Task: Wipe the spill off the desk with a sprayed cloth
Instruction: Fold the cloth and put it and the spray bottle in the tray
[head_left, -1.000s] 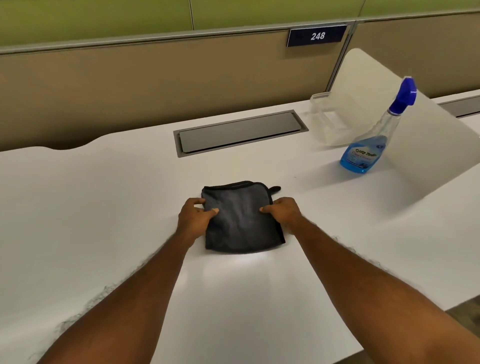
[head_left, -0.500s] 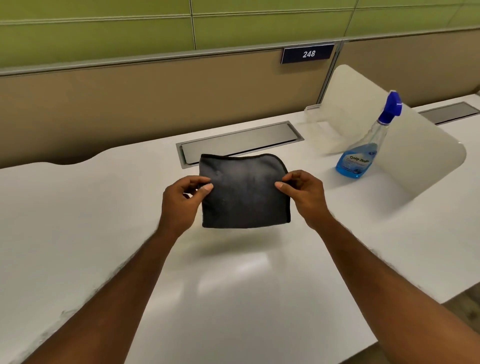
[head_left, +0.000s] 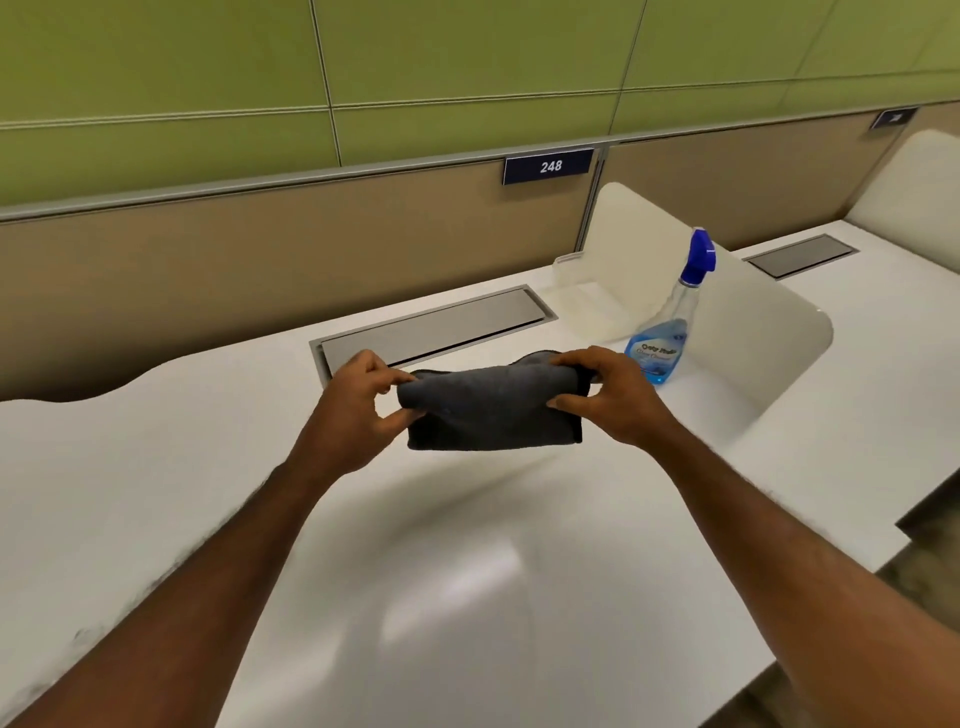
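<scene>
A folded dark grey cloth hangs in the air above the white desk, held between both hands. My left hand pinches its left edge and my right hand grips its right edge; its upper part is folded over toward me. A clear spray bottle with blue liquid and a blue trigger head stands on the desk just right of my right hand. No spill shows on the desk surface.
A grey cable hatch is set into the desk behind the cloth. A white curved divider stands at the right behind the bottle. A clear plastic tray sits at the back. A beige partition bears the sign 248.
The cloth lay flat on the desk a second ago; both hands have lifted it and its top edge is now folding over. The view has tilted upward.
</scene>
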